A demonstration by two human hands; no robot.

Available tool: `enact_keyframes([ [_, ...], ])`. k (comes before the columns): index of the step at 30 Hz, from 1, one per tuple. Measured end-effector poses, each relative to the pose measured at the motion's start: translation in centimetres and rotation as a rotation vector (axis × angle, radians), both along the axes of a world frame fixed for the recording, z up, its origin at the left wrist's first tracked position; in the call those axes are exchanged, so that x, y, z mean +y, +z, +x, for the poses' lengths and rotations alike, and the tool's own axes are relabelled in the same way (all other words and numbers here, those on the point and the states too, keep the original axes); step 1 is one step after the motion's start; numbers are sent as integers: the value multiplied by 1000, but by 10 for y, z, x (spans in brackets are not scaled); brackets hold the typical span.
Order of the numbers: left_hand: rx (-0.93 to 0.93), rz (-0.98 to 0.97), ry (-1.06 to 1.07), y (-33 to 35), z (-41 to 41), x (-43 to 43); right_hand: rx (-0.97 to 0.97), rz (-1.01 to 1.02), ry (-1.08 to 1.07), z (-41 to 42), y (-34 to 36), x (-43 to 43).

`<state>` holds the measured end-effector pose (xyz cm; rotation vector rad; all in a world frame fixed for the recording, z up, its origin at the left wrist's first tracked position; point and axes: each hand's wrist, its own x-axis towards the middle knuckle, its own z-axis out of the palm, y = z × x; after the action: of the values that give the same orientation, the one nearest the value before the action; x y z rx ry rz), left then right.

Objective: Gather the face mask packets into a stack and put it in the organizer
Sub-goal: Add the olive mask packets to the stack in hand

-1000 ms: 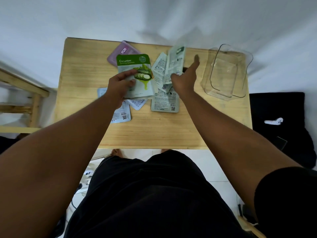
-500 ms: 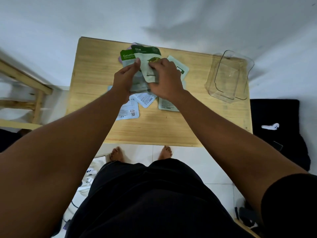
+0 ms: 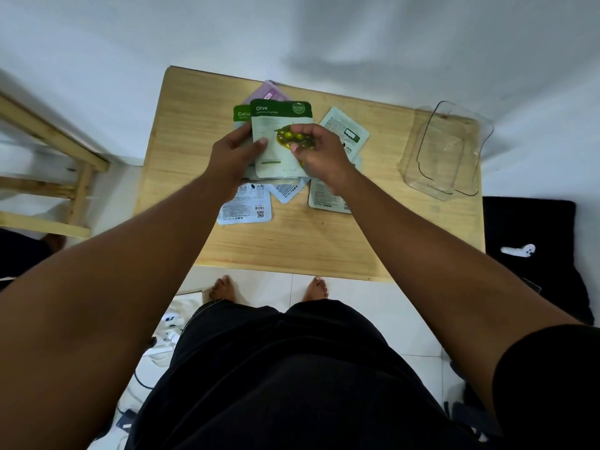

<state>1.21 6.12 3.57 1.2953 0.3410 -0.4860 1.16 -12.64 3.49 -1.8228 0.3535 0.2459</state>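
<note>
An Olive face mask packet (image 3: 276, 125) lies on top of a Cucumber packet (image 3: 241, 113), of which only the green left corner shows. My left hand (image 3: 232, 154) grips both at their left edge. My right hand (image 3: 319, 152) presses its fingers on the Olive packet's picture. A purple packet (image 3: 268, 91) peeks out behind them. Other packets lie face down on the wooden table (image 3: 194, 125): a pale green packet (image 3: 349, 131) to the right, a light blue packet (image 3: 246, 207) at the lower left, a small corner packet (image 3: 287, 191) and another packet (image 3: 326, 199) under my right wrist. The clear organizer (image 3: 444, 151) stands empty at the table's right.
The table's front edge runs just above my bare feet (image 3: 224, 287). A wooden frame (image 3: 48, 157) stands to the left. A black cushion (image 3: 532, 251) with a white object on it lies to the right. Cables and a power strip (image 3: 165, 336) lie on the floor.
My right hand brought the Olive packet from the right over onto the Cucumber packet held by my left hand. Both hands now rest on the pair. The view has shifted.
</note>
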Motion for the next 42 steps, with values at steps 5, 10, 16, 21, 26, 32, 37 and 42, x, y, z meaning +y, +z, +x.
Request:
enact_keyframes([
  [5, 8, -15, -9, -4, 3, 2, 23, 90, -23, -3, -13, 6],
  [10, 21, 19, -12, 0, 18, -2, -31, 56, -66, 12, 0, 10],
  [16, 49, 63, 62, 2, 43, -3, -10, -197, -232, 34, 4, -12],
  [21, 72, 103, 55, -17, 39, -5, 270, -507, -192, 18, -28, -36],
  [26, 107, 135, 48, -30, 32, -8, 357, -572, -238, 19, -47, -36],
  [32, 135, 148, 44, -34, 28, -5, 215, -282, -446, 24, -53, -43],
  [37, 131, 147, 46, -23, 23, -1, 93, -262, -416, 15, -42, -48],
  [42, 131, 120, 63, -6, 22, -2, -213, -353, -266, 5, -7, -39],
])
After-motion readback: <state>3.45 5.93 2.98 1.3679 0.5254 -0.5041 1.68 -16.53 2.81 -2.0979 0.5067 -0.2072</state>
